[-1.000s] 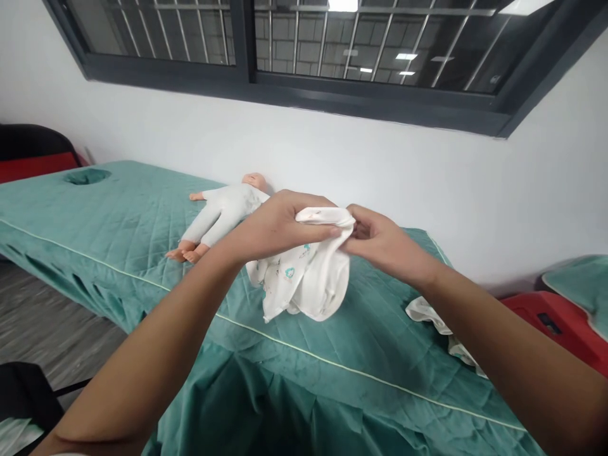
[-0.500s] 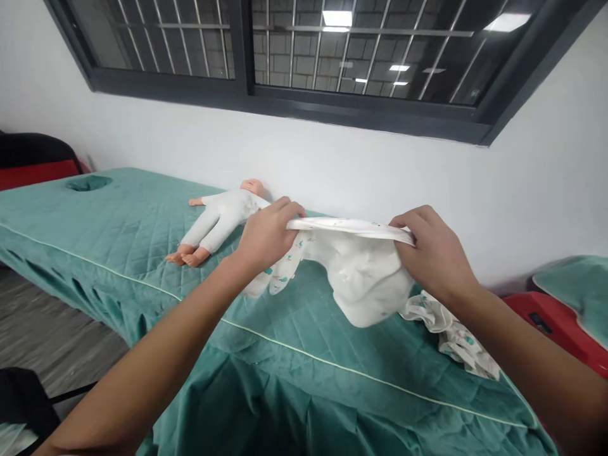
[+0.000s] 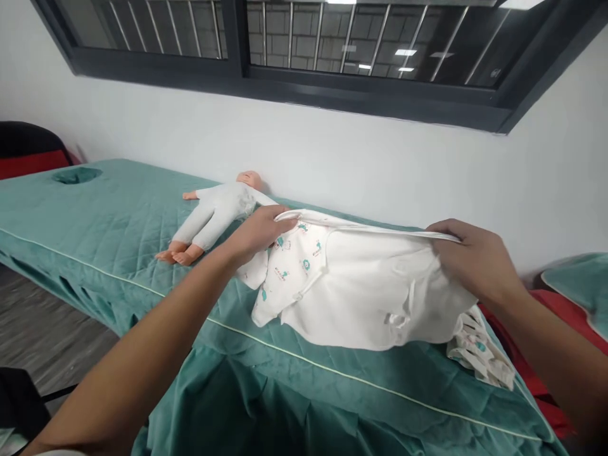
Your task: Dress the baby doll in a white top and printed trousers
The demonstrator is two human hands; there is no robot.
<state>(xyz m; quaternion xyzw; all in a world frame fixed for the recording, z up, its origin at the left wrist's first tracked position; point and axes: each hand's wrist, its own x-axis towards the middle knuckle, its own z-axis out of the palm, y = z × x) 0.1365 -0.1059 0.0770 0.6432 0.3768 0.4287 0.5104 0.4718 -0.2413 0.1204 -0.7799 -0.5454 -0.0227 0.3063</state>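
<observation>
A white baby garment [image 3: 361, 285] with small printed figures and tie strings hangs spread between my two hands above the green quilted bed [image 3: 118, 221]. My left hand [image 3: 259, 231] pinches its left upper edge, fingers closed. My right hand [image 3: 472, 259] grips the right upper edge, also closed. A baby doll [image 3: 216, 212] in a white suit lies on the bed near the wall, just left of my left hand. A second printed cloth [image 3: 479, 354] lies crumpled on the bed under the garment's right end.
The bed's face hole [image 3: 76, 175] is at the far left. A red and black seat [image 3: 28, 152] stands behind the bed's left end. Red furniture [image 3: 551, 304] with a green cover [image 3: 579, 285] sits to the right. A white wall and a barred window are behind.
My hands have drawn apart, the right one moving right. The garment went from a bunched bundle to stretched out wide and lower over the bed.
</observation>
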